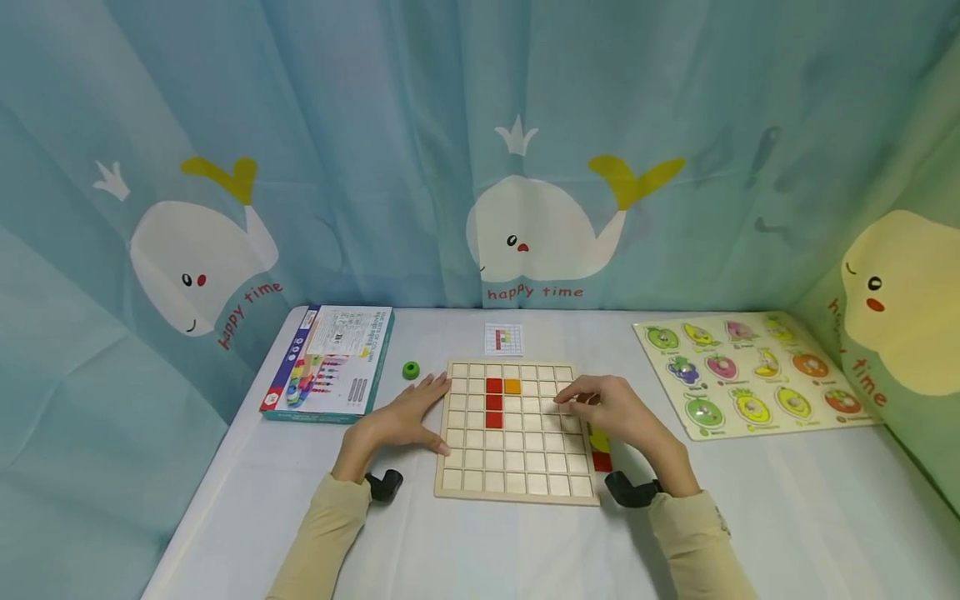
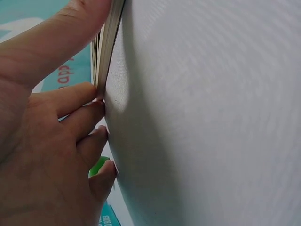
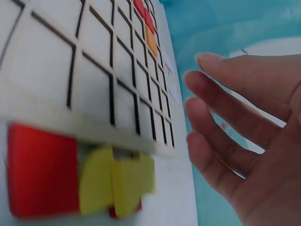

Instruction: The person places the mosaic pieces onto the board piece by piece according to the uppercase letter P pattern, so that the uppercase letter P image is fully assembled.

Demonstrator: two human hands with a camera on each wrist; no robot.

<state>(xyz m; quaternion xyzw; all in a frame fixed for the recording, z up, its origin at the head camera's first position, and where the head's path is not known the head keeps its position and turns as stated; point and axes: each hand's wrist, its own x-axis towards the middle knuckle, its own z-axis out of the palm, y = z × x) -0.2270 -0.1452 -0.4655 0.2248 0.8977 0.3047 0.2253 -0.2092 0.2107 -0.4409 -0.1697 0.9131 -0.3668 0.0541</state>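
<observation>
A wooden grid board (image 1: 527, 458) lies on the table, with several red tiles (image 1: 493, 402) in one column and an orange tile (image 1: 512, 387) beside the top one. My left hand (image 1: 401, 417) rests at the board's left edge, thumb and fingers spread; the left wrist view shows the fingertips touching the rim. Over the board's right side hovers my right hand (image 1: 611, 408), fingers slightly bent. Nothing shows between its fingers in the right wrist view. Beside the board's right edge lie loose yellow pieces (image 3: 127, 183) and a red tile (image 3: 42, 172), partly covered by the hand in the head view.
A small pattern card (image 1: 503, 339) lies behind the board. To the left are a green ring (image 1: 411, 369) and a boxed toy set (image 1: 330, 367). A fruit puzzle board (image 1: 757, 375) occupies the right side. A whale-print curtain (image 1: 420, 167) hangs behind the table.
</observation>
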